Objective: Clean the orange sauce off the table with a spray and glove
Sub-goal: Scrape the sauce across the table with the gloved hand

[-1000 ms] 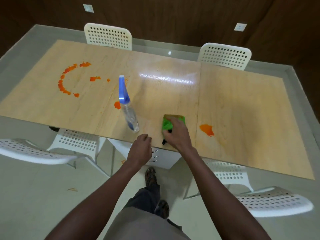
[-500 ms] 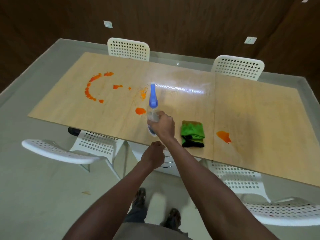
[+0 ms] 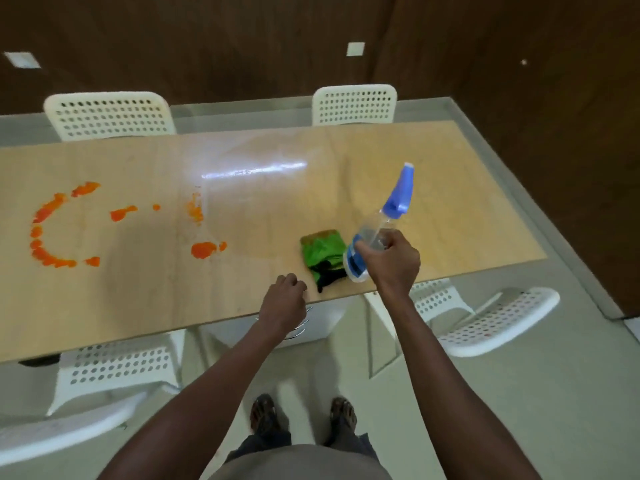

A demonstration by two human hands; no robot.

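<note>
My right hand (image 3: 393, 259) grips a clear spray bottle (image 3: 370, 237) with a blue nozzle, lifted off the wooden table (image 3: 138, 296) and tilted up to the right. Just left of the bottle a green and black glove (image 3: 322, 254) lies crumpled near the table's front edge. My left hand (image 3: 284, 303) is a closed fist at the front edge, holding nothing. Orange sauce marks the table: an arc of blobs (image 3: 48, 230) at far left, a smear (image 3: 123, 213), a faint streak (image 3: 195, 209) and a larger blob (image 3: 204, 250) near the middle.
White perforated chairs stand behind the table (image 3: 110, 116) (image 3: 353, 103) and are tucked under its near side (image 3: 117, 368) (image 3: 491, 320). The table's right end (image 3: 533, 251) is close to my right hand. My feet (image 3: 301, 414) stand on grey floor below.
My right hand left the glove, took the spray bottle and raised it to the right of the glove. The left hand stayed a fist at the table's edge. The camera view swung.
</note>
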